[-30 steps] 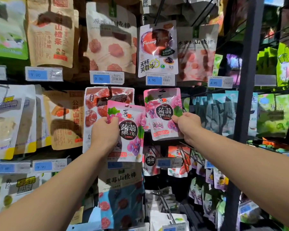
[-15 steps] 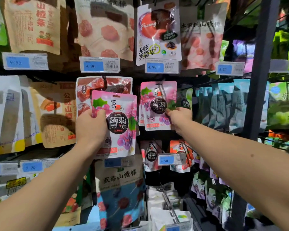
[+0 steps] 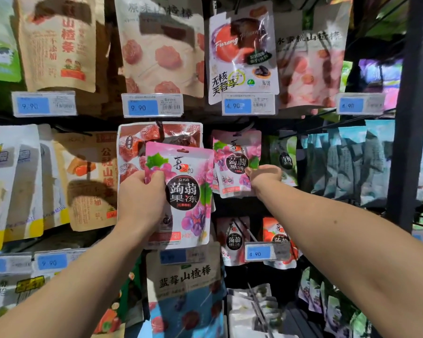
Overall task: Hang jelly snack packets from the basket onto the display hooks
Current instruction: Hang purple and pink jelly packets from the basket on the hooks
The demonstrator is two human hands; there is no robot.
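My left hand (image 3: 142, 198) grips a stack of pink grape jelly packets (image 3: 188, 196) by the left edge, held upright in front of the rack. Further in, another pink jelly packet (image 3: 235, 162) hangs on a display hook (image 3: 244, 129) in the middle row. My right hand (image 3: 264, 175) pinches that hanging packet at its right edge, about halfway down. More packets of the same kind hang behind it. The basket is out of view.
Snack bags fill the hooks all round: brown hawthorn bags (image 3: 56, 42) above left, a plum bag (image 3: 242, 54) above, blue-grey packets (image 3: 352, 167) to the right. Price tags (image 3: 248, 104) line each row. A dark upright post (image 3: 408, 118) stands at the right.
My right hand has pushed its packet back onto the hook, deeper into the rack. My left hand with its stack stayed beside it. The camera has come closer.
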